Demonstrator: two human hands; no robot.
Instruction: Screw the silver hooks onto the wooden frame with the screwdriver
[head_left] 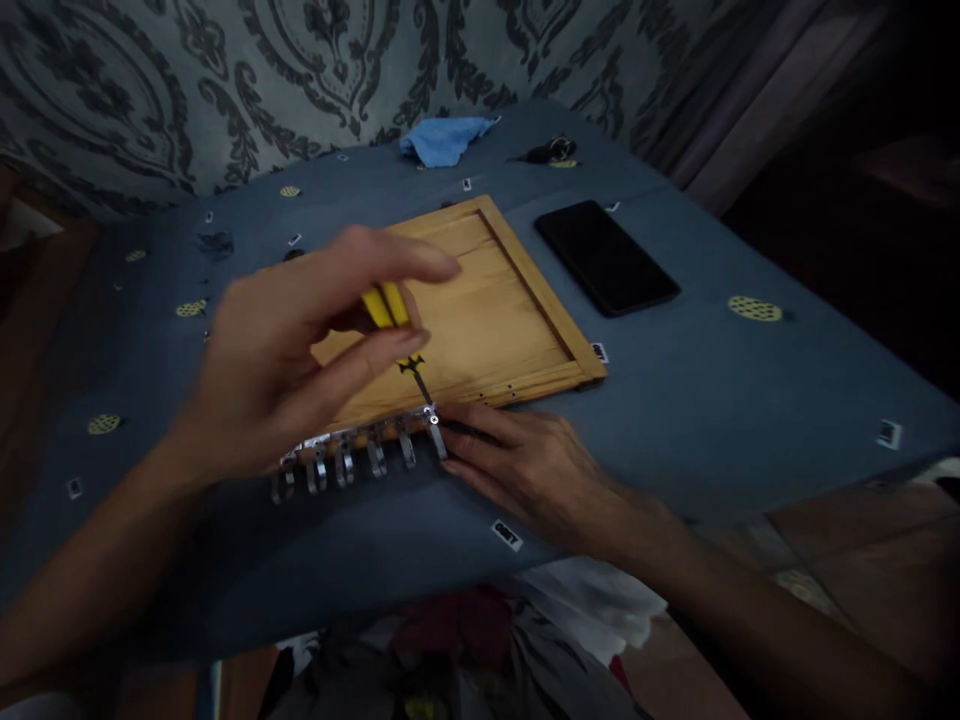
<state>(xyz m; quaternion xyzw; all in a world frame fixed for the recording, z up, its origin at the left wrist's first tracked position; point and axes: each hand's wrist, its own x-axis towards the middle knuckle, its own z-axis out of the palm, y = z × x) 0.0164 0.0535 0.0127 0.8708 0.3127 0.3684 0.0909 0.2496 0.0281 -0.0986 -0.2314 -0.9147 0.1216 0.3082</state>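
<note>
A wooden board (pixel 480 310) with a raised frame lies on a blue-covered table (pixel 712 400). A metal hook rail (pixel 352 455) with several hooks runs along the board's near edge. My left hand (pixel 300 350) is closed round a yellow-handled screwdriver (pixel 390 310), whose dark tip points down at a screw at the rail's right end. My right hand (pixel 517 460) rests on the table by that end, fingers flat and pressed against the rail and the board's edge.
A black phone (pixel 606 256) lies face up right of the board. A blue cloth (pixel 442 138) and a dark bunch of keys (pixel 551 152) sit at the far edge. Small yellow discs (pixel 754 308) and white tags dot the cover. The table's near edge drops to the floor.
</note>
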